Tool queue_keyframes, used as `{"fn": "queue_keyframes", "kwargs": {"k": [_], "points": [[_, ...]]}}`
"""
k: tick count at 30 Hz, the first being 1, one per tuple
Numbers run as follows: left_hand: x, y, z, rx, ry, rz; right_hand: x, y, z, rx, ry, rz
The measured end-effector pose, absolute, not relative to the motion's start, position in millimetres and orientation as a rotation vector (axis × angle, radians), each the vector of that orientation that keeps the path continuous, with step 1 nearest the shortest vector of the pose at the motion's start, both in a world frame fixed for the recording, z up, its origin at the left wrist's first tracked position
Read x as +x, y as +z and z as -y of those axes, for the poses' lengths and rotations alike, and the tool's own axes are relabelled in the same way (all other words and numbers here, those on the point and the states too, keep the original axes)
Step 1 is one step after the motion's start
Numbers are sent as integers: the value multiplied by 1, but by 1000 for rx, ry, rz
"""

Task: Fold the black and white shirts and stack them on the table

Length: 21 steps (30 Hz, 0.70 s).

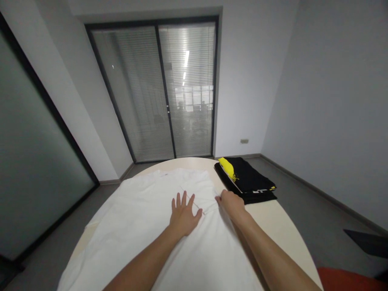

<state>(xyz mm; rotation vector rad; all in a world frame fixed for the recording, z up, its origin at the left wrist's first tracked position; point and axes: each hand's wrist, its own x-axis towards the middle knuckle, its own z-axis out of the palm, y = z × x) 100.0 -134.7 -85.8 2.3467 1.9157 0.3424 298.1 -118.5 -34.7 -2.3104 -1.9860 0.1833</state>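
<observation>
A white T-shirt (145,214) lies spread over the round table, its neck end toward the far side and some wrinkles across it. My left hand (183,216) rests flat on the cloth with fingers spread, beside a thin line on the fabric. At the right edge of the T-shirt, my right hand (232,204) is closed, gripping the cloth between thumb and fingers. Small creases run from that grip toward my left hand. The near end of the T-shirt runs out of view at the bottom.
A stack of folded black clothes (248,176) with a bright yellow patch (227,167) sits at the table's far right, just beyond my right hand. The pale round table (281,230) shows its curved edge. A red object (348,279) is at the lower right.
</observation>
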Motion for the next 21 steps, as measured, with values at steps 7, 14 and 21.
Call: {"fn": "queue_keyframes", "kwargs": {"k": [7,14,21], "points": [[112,-86,123,2334,346,-1840,311,-36,109,-2302,208,1907],[89,-78,123,2400,367,-1692,324,-40,105,-2186,434,1941],[90,-81,126,2449,445,-1674,329,-52,101,-2035,581,1867]]}}
